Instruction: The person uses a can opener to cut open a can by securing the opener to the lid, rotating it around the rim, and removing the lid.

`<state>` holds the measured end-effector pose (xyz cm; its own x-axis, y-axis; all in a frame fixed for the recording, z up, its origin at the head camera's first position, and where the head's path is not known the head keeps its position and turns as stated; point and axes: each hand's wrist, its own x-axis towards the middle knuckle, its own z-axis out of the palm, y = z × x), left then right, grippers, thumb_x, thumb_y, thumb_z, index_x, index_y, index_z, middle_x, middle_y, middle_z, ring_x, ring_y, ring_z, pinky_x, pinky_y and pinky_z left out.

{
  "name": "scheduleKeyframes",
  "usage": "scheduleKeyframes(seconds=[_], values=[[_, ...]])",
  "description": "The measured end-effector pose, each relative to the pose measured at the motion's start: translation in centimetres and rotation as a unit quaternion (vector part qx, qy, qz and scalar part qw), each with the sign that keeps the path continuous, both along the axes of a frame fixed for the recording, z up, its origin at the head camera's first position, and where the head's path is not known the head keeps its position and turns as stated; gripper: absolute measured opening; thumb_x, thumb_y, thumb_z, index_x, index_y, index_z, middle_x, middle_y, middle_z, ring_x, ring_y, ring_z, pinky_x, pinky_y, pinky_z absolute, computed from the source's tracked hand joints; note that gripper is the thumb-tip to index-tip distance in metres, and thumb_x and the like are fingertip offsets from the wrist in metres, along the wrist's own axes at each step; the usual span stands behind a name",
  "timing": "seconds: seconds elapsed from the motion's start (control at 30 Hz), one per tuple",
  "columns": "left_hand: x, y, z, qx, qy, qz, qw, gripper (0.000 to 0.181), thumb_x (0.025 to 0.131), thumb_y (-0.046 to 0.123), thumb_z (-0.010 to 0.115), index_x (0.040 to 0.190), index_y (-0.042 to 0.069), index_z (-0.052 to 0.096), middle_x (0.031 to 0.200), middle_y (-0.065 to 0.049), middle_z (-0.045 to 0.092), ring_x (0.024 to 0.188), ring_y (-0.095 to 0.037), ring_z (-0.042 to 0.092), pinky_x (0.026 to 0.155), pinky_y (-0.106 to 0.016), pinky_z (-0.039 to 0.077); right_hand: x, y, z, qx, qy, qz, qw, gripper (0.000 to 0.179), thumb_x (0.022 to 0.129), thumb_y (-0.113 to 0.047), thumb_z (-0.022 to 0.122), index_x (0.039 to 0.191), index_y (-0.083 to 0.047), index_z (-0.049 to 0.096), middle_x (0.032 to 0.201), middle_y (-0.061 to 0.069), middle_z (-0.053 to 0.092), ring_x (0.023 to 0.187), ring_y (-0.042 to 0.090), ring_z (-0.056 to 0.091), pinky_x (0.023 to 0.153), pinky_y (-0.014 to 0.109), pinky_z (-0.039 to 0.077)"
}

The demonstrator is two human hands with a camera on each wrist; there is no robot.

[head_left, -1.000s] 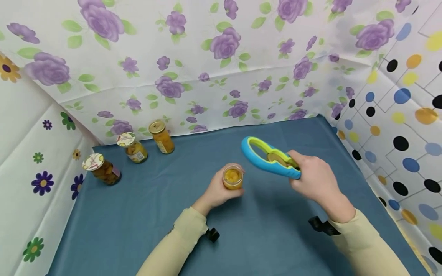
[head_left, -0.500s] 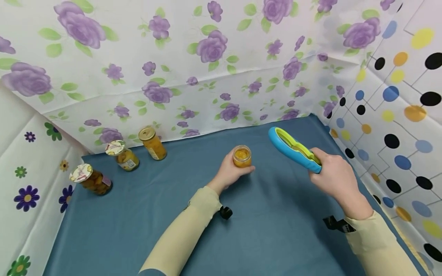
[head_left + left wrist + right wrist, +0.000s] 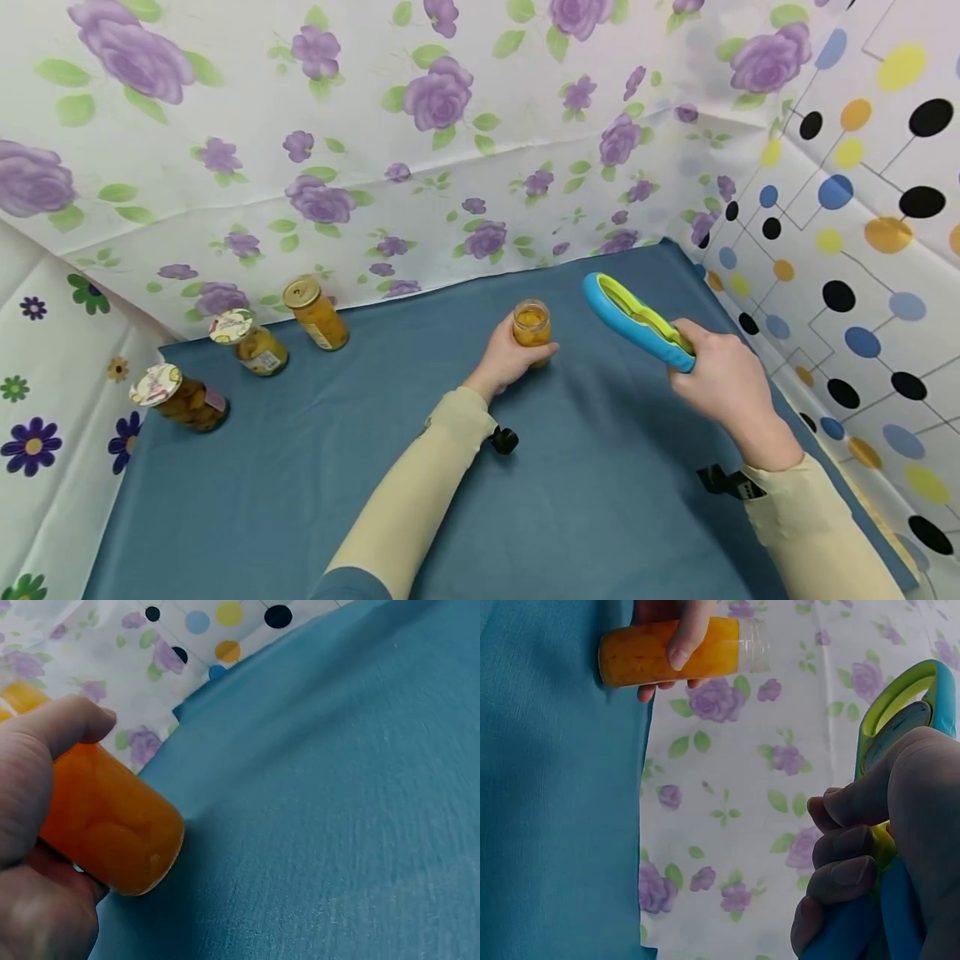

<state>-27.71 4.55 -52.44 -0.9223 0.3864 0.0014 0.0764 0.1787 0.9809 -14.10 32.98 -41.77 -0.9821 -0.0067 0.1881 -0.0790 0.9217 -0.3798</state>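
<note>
My left hand (image 3: 504, 358) grips an uncapped glass jar (image 3: 532, 328) of orange-yellow fruit, fingers and thumb around its side. Its open mouth faces up, and in the left wrist view the jar's base (image 3: 146, 862) is right at the blue cloth. To the right, my right hand (image 3: 723, 375) holds a blue and lime-green jar opener (image 3: 637, 333) by its handles, raised over the cloth. Within the opener's loop, the right wrist view shows a round metal lid (image 3: 896, 736), partly hidden by the hand. The opener is apart from the jar.
Three capped jars stand at the back left: a gold-lidded jar (image 3: 318, 317), a jar with a patterned lid (image 3: 258, 348) and a darker jar (image 3: 191, 402). Blue cloth (image 3: 300, 467) covers the table. Floral sheeting (image 3: 420, 217) hangs behind, dotted sheeting (image 3: 862, 275) on the right.
My left hand has carried the jar away from me and rightward. My right hand has moved right with the opener, away from the jar. The head view has shifted to the right.
</note>
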Motion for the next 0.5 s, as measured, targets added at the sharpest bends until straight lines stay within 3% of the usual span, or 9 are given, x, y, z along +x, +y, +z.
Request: scheduleKeyframes(seconds=[0.23,0.5], values=[[-0.27,0.30,-0.62,-0.037,0.023,-0.003,0.9991,0.064,0.091,0.014,0.086,0.147,0.017,0.055,0.125,-0.005,0.066,0.110,-0.025,0.062,0.102,-0.048,0.052,0.23,-0.03,-0.12,0.028,0.018,-0.005,0.9994,0.042,0.081,-0.005,0.063,0.123,-0.010,0.066,0.072,0.006,0.060,0.053,0.022,0.045,0.046,0.036,0.034],[-0.40,0.15,-0.81,-0.049,0.020,-0.018,0.9984,0.065,0.091,0.015,0.087,0.147,0.018,0.055,0.126,-0.005,0.066,0.111,-0.026,0.061,0.103,-0.048,0.051,0.53,-0.11,-0.54,0.054,0.037,-0.003,0.9978,0.043,0.075,-0.005,0.066,0.118,-0.010,0.068,0.075,0.006,0.064,0.052,0.021,0.043,0.045,0.035,0.032]])
